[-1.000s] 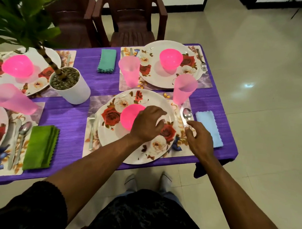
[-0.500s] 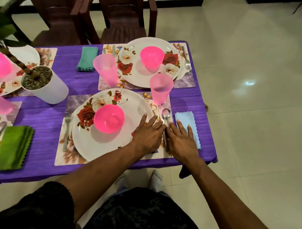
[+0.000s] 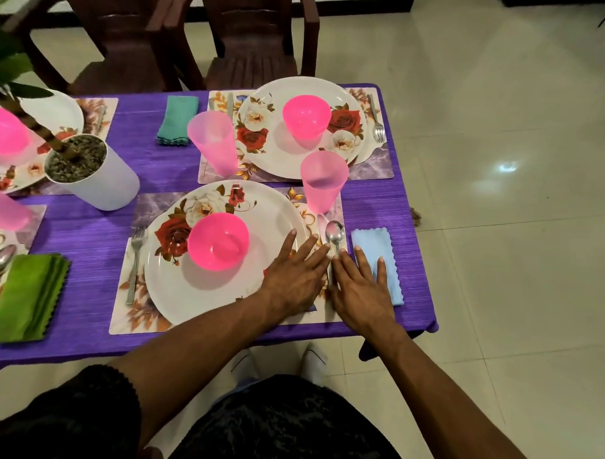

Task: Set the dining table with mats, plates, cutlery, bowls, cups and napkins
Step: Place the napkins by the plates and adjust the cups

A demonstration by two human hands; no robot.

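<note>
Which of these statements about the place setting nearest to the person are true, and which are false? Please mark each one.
1. The pink bowl stands on the flowered plate. True.
2. The fork lies to the right of that plate. False: it lies to the left, on the mat.
3. Both hands lie flat with straight fingers, the left hand on the plate's right edge, the right hand beside it. True.
4. The right hand holds the pink cup. False: the cup stands untouched beyond the spoon.
5. The light blue napkin lies right of the spoon. True.
</note>
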